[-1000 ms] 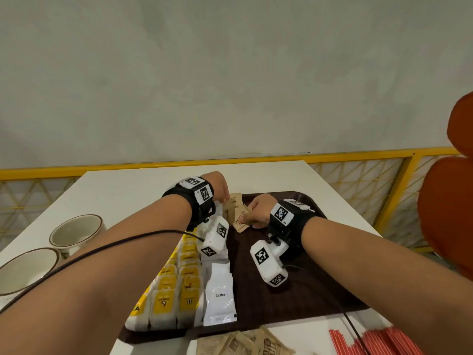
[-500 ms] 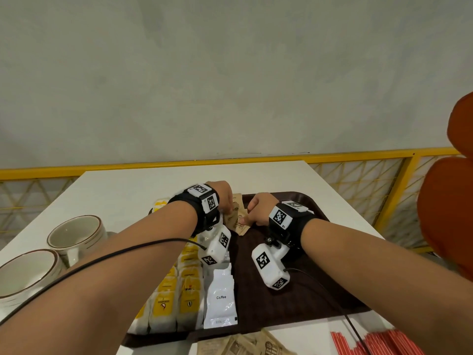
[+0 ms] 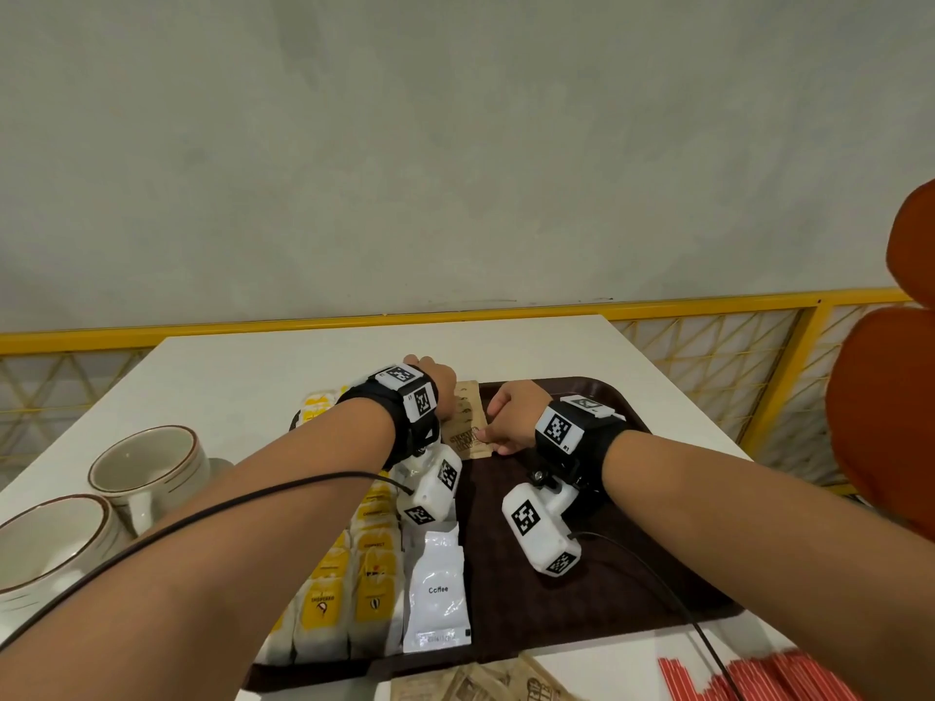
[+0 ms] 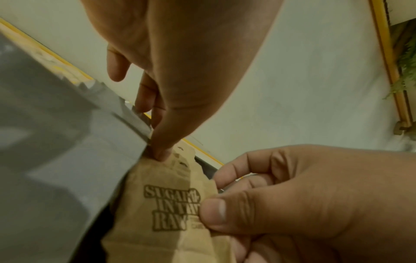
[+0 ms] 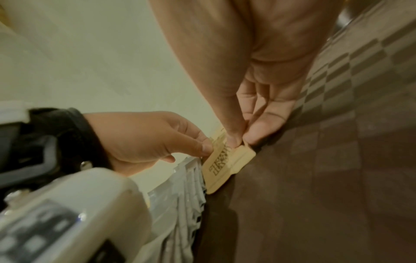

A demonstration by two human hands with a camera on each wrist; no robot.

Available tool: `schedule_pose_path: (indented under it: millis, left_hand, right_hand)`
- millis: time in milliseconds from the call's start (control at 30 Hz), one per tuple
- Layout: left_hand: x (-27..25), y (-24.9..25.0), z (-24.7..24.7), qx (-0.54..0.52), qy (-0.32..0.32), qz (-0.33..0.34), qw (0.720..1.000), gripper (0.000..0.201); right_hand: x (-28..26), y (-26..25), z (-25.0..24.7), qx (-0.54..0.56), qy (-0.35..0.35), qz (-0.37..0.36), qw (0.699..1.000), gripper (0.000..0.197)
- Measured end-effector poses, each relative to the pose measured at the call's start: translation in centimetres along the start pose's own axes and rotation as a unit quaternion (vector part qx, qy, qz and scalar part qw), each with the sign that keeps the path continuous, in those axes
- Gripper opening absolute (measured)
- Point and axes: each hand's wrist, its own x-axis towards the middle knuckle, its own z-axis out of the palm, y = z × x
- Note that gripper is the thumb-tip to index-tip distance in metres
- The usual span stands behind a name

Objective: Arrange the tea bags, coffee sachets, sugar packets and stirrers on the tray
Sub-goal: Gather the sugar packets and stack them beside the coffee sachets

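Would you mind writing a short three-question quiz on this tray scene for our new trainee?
1. True or false: both hands pinch the brown sugar packets at the far end of the tray.
2. Which lies nearest the sugar packets on the tray? A) the cups B) the white coffee sachets C) the red stirrers
3. Fill in: the red stirrers lie ___ the tray.

Key
1. True: the left hand pinches their far end, the right hand their near edge.
2. B: the sachet row runs beside them; the cups stand on the table.
3. Off, on the table at its near right corner.
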Motion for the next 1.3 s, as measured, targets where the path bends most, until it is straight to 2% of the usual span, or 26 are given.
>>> schedule_pose_path:
  millis: [500,667,833,967,1033,1167,1300]
  left_hand:
    - [-0.2,-0.2,-0.2,-0.024,0.014,-0.009,1.000,0.014]
    - [-0.5,-0.6,-0.8,-0.102,0.036,-0.021,0.994,0.015]
    - [-1.8,-3.8,-1.9,-0.252,0.101,-0.042,0.961,0.025]
    - [-3.3,-7.2,-0.8,-0.407,0.104,-0.074,0.904,0.019]
    - [-4.2,-8.6,0.1,-0.447,0.110,-0.092,0.883,0.018]
    - [-5.7,-10.1,1.7,-0.477,0.099,-0.121,0.865,0.026]
    - [-6.5,-10.9,2.6,-0.485,0.069,-0.131,0.862,0.034]
  right_hand:
    - [0.0,-0.6,-0.2,0.016,0.004,0.012,1.000,0.027]
    - [-0.4,-0.6,-0.1,0.027,-0.006,0.005,1.000,0.029]
    - [-1.2,-0.5,-0.7,0.016,-0.009,-0.007,1.000,0.031]
    - [-1.5,-0.5,-1.7,0.009,0.022,-0.020,1.000,0.024]
    - [-1.4,-0.3,-1.9,0.005,0.052,-0.031,0.998,0.022]
    - [-1.1,-0.1,-1.7,-0.025,0.065,-0.036,0.997,0.021]
    - [-1.2,-0.2,-0.7,-0.029,0.039,-0.021,0.999,0.021]
